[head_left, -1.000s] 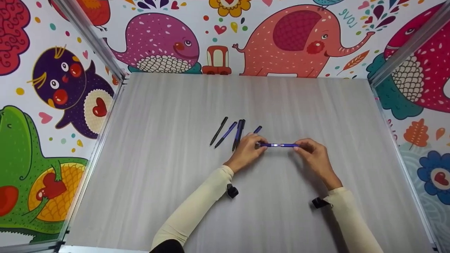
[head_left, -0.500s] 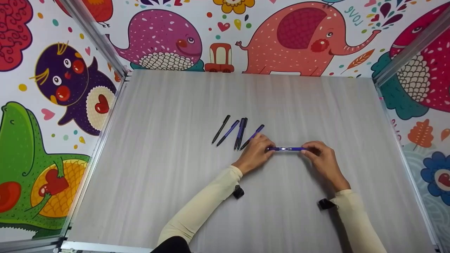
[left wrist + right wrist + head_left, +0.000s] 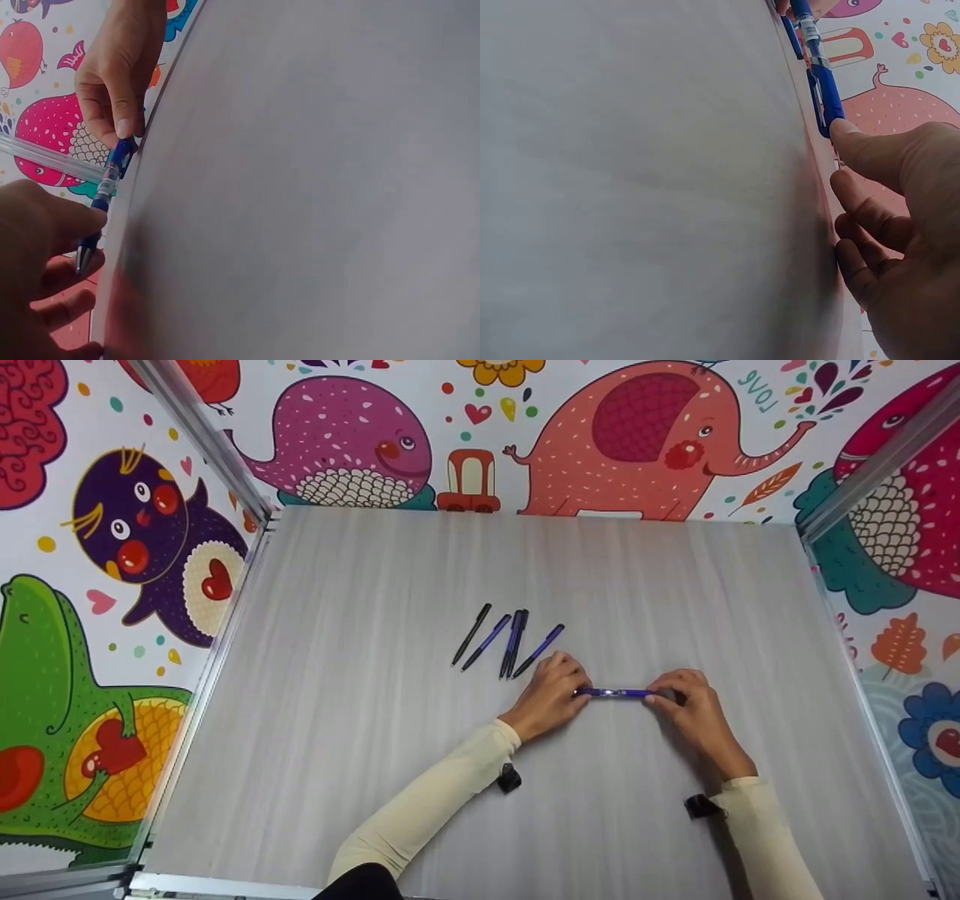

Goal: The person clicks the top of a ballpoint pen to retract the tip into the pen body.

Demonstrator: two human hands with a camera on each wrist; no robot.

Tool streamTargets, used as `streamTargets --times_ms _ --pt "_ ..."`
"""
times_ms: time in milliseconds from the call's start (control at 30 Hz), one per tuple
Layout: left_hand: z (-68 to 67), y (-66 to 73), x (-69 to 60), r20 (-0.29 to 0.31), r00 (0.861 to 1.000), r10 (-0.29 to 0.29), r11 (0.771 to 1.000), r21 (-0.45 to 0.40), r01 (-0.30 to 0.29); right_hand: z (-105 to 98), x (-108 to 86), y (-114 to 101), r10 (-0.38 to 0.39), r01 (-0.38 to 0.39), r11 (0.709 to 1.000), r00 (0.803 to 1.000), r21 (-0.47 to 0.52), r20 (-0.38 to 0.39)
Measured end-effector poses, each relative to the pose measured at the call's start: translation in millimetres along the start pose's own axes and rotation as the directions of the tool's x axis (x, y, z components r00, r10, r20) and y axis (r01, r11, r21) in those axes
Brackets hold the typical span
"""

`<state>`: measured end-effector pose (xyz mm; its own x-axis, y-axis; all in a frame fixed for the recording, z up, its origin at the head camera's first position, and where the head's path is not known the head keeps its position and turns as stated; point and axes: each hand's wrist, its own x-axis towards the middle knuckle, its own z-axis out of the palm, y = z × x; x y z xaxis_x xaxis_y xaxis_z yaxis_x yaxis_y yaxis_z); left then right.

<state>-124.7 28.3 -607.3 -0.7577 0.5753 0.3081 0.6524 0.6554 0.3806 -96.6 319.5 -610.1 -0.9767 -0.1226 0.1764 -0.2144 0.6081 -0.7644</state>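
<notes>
A blue pen (image 3: 615, 693) with a shiny middle band is held level between both hands, above the table. My left hand (image 3: 551, 694) pinches its silver-tipped end, thumb and fingers on the barrel. At the clip end, my right hand (image 3: 697, 716) pinches it between thumb and fingers. The left wrist view shows the pen's (image 3: 105, 191) silver point by the left fingers. In the right wrist view the clip of the pen (image 3: 825, 86) lies by my right thumb. Just beyond my left hand, a purple-blue pen (image 3: 538, 651) rests on the table.
Left of that pen lie a black pen (image 3: 471, 635), a blue pen with dark grip (image 3: 486, 643) and a close pair of dark blue pens (image 3: 513, 645). The grey table (image 3: 337, 675) is bordered by metal rails (image 3: 202, 697) and walls with cartoon animals.
Both hands, with the blue pen between them, have shifted toward the person and a little to the right. The purple-blue pen beside my left hand has come into full view.
</notes>
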Motion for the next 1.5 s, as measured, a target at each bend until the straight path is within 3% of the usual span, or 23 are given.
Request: streamTargets --times_ms 267,533,867,1100,1333,1500 --pt "2.3 5.0 -2.3 0.045 0.999 0.014 0.996 0.085 -0.018 0.3 -4.3 -1.6 0.024 -0.024 0.999 1.0 -0.023 0.001" --pt "3.7 5.9 -4.0 0.045 0.998 0.034 0.991 0.131 -0.04 1.6 -3.5 -2.6 0.024 -0.024 0.999 1.0 -0.033 -0.002" --pt "0.5 7.4 -8.7 0.063 0.998 0.025 0.994 0.109 -0.032 1.7 -5.6 -3.3 0.022 -0.022 1.0 1.0 -0.019 0.006" --pt "-8.1 3.7 -15.2 -0.039 0.999 0.003 0.997 0.083 0.0 2.7 -4.0 -6.7 -0.011 0.011 1.0 1.0 -0.007 -0.026" --pt "-15.5 -7.6 -24.1 -0.155 0.988 -0.008 0.998 0.064 0.019 11.1 0.8 -14.3 -0.027 0.028 0.999 0.999 0.034 -0.043" --pt "-22.0 -14.6 -30.2 -0.179 0.983 -0.046 0.996 0.062 0.058 18.7 7.1 -23.2 -0.002 0.007 0.997 0.997 0.072 -0.072"
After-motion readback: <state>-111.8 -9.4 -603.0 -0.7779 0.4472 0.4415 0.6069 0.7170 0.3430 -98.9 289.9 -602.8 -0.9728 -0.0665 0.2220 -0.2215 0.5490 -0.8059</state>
